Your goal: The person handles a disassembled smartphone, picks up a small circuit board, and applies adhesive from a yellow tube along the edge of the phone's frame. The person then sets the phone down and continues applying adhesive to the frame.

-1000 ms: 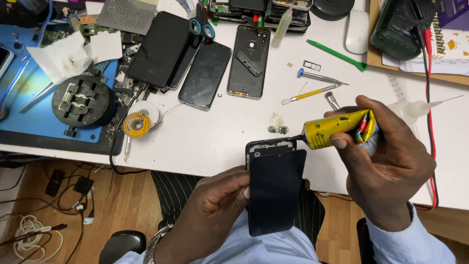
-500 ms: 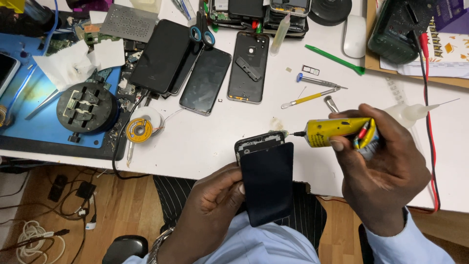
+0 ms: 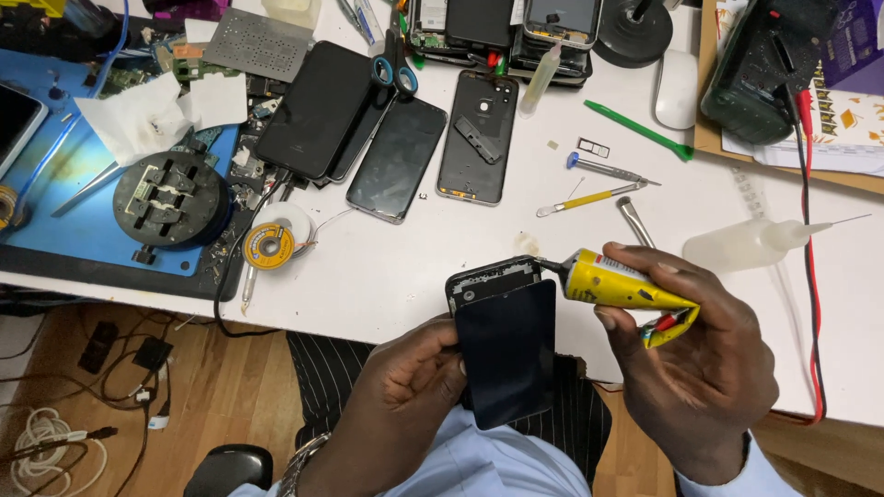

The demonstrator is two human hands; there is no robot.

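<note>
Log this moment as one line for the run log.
left hand: holds phone | right hand: holds yellow glue tube, nozzle at phone's top edge

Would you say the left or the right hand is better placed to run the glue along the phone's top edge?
Right, probably: the right hand holds the yellow glue tube, its nozzle at the phone corner, while the left hand steadies the phone.

Bright, even light from overhead falls on the white tabletop (image 3: 414,276), leaving only soft, short shadows. The picture is sharp, with faint glare on the dark phone screens (image 3: 396,158) and slight bending at the edges.
</note>
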